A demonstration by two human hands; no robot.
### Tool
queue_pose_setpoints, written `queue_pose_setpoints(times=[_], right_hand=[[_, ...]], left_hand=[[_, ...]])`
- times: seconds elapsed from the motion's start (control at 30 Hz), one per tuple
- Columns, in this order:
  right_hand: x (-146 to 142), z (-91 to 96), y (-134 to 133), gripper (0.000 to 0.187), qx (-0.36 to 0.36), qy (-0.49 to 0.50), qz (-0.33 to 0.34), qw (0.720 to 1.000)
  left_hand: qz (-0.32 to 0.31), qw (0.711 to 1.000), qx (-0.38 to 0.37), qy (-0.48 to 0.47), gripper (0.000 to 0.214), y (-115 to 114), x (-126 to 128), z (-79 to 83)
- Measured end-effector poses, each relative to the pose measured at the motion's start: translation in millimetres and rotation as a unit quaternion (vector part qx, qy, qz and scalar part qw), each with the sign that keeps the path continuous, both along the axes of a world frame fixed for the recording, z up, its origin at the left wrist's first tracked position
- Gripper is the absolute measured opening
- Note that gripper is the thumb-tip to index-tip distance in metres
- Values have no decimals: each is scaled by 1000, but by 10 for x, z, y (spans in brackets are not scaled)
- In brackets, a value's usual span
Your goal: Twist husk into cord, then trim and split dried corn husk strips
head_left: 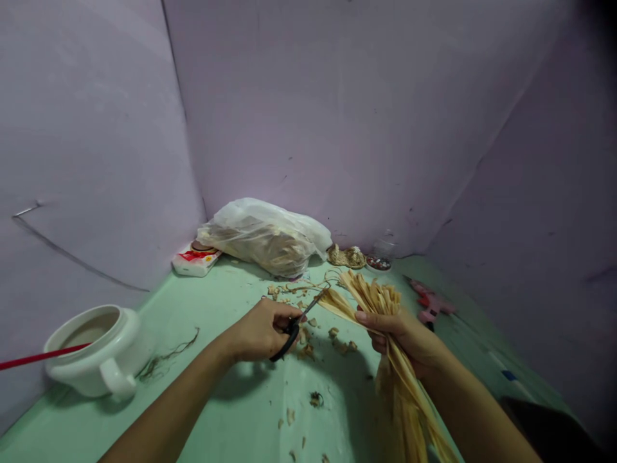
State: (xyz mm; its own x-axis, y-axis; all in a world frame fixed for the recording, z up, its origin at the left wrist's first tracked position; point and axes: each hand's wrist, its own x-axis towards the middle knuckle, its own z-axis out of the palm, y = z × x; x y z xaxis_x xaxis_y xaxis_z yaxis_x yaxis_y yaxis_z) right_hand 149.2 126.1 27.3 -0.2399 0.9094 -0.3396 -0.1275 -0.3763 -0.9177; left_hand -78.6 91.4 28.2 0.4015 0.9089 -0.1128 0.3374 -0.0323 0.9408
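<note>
My left hand (pixel 260 329) is closed on the black handles of a pair of scissors (pixel 292 334). The blades point up and right, and their tip is at the end of a pale strip (pixel 336 303) of dried husk. My right hand (pixel 402 331) grips a bundle of dried corn husks (pixel 373 292), with the trimmed-looking ends fanned out above the fingers. The long lower part of the bundle hangs down toward the front edge of the view. Small husk scraps (pixel 308 350) lie scattered on the green tabletop (pixel 260 411) beneath both hands.
A white ceramic pot (pixel 99 350) with a red stick (pixel 43 357) stands at left. At the back are a tissue pack (pixel 196 259), a plastic bag (pixel 270 238) of dried material, a braided piece (pixel 347 256) and a small clear container (pixel 380 260). A pink glue gun (pixel 431 303) lies at right.
</note>
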Motion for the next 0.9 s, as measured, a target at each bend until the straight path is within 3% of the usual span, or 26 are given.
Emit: queue_pose_setpoints(times=[0.2,0.37,0.5,0.7,0.8,0.9], right_hand=[[22,-7,2,32,-14,7,7,1000],[26,-5,3,32,-18,12,9,1000],[10,18,-16,33,-24,13,10,1000],[2,22,-20,32,-21,3,10,1000],[43,29,7,29,8,12,-9,1000],[117,98,24,30,44,46,-31,997]], left_hand=[[19,998,-58,-20,23,-20,4,61],[25,998,-61,-22,20,2,-12,24],[58,995,-76,-34,35,13,-17,-7],[107,993,-23,-51,48,61,-13,-8],[176,984,13,0,44,123,-109,-22],[231,962,68,127,35,168,-302,25]])
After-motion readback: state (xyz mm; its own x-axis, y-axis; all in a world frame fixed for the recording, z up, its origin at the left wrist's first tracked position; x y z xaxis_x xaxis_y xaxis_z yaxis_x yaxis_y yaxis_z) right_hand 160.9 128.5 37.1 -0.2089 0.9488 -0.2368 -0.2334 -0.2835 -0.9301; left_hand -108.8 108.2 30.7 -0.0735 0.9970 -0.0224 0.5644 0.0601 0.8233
